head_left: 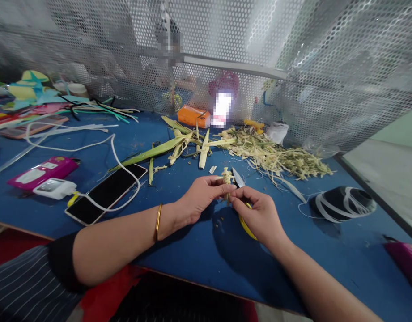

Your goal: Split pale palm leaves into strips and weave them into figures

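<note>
Nearest, we see the left sleeve (31, 273), cut off by the view's edge. Our left hand (206, 197) pinches a small knotted plant piece (227, 174) between thumb and fingers; our right hand (256, 212) pinches its lower end, partly hidden by the fingertips. The right hand covers most of the yellow-handled scissors (238, 179); we cannot tell whether it grips them. Left of the left hand, a white cable (105, 209) crosses a smartphone (108, 192). Beyond both hands, we observe green leaf strips (155, 151). Shapes behind the perforated screen (209, 38) are hard to make out.
</note>
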A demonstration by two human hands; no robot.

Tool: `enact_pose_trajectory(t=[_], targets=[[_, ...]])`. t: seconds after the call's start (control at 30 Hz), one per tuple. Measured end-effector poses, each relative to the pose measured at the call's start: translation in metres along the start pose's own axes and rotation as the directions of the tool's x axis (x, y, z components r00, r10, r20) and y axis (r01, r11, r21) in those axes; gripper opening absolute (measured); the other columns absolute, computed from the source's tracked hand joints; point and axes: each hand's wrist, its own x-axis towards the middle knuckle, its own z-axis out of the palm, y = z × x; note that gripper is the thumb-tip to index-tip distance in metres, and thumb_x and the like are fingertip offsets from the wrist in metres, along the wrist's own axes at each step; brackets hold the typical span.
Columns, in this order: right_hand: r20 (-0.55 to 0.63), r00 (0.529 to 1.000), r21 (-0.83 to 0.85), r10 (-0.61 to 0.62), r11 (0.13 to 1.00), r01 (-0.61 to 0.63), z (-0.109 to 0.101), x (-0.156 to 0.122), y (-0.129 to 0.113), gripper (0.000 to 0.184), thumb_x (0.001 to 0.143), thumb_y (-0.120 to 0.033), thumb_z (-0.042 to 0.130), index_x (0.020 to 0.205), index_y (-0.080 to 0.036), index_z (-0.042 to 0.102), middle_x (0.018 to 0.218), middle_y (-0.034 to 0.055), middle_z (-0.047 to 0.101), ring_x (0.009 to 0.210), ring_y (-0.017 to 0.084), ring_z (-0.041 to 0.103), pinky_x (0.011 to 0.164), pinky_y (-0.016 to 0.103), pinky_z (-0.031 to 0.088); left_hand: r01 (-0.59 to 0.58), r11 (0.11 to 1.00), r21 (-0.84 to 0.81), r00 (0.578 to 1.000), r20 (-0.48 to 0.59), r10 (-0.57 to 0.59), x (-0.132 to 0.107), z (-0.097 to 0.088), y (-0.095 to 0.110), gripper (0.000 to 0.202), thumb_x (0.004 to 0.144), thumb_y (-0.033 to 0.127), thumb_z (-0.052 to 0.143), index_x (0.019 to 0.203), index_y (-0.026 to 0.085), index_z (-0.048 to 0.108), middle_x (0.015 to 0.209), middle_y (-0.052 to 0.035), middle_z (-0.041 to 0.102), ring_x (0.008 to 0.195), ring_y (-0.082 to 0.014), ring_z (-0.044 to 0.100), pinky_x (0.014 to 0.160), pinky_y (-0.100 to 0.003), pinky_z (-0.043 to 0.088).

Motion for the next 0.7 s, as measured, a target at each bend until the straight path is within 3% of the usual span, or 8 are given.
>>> enact_pose_trajectory(t=[0.1, 0.3, 0.57, 0.7], targets=[[-0.009, 0.997, -0.098, -0.080, 0.992, 0.078, -0.0017, -0.0002, 0.0001, 0.015, 0.079, -0.023, 0.055, 0.069, -0.019, 0.065, 0.066, -0.0009, 0.063, 0.062, 0.013, 0.055, 0.061, 0.025, 0.041, -0.086, 0.991, 0.105, 0.996, -0.019, 0.089, 0.0000, 0.0007, 0.0018, 0.025, 0.065, 0.033, 0.078, 0.057, 0.015, 0.061, 0.058, 0.0030, 0.054, 0.060, -0.0095, 0.046, 0.066, -0.027, 0.038], [-0.032, 0.991, -0.178, -0.129, 0.977, 0.121, -0.0046, 0.0001, -0.0007, 0.016, 0.080, -0.021, 0.055, 0.068, -0.020, 0.065, 0.065, -0.0010, 0.063, 0.061, 0.013, 0.055, 0.060, 0.025, 0.041, -0.076, 0.976, 0.202, 0.995, -0.043, 0.086, 0.0006, 0.0000, 0.0053, 0.022, 0.067, 0.030, 0.074, 0.056, 0.016, 0.061, 0.058, 0.0011, 0.056, 0.060, -0.0107, 0.046, 0.065, -0.028, 0.038], [-0.017, 0.984, -0.273, -0.179, 0.947, 0.168, -0.0064, -0.0005, -0.0006, 0.015, 0.084, -0.021, 0.052, 0.072, -0.021, 0.061, 0.069, 0.0007, 0.062, 0.064, 0.015, 0.056, 0.061, 0.026, 0.040, 0.009, 0.993, 0.117, 1.000, -0.005, -0.008, -0.0011, -0.0004, 0.0078, 0.025, 0.065, 0.033, 0.077, 0.056, 0.016, 0.061, 0.057, 0.0023, 0.052, 0.057, -0.0091, 0.042, 0.061, -0.027, 0.035], [0.000, 0.981, -0.309, -0.196, 0.933, 0.186, -0.0052, -0.0004, 0.0016, 0.015, 0.085, -0.021, 0.051, 0.072, -0.021, 0.059, 0.070, 0.0009, 0.060, 0.063, 0.014, 0.055, 0.060, 0.026, 0.039, 0.104, 0.994, -0.024, 0.994, 0.037, -0.103, -0.0010, -0.0001, 0.0081, 0.028, 0.055, 0.033, 0.085, 0.061, 0.015, 0.063, 0.062, 0.0022, 0.055, 0.060, -0.0088, 0.045, 0.062, -0.026, 0.036]])
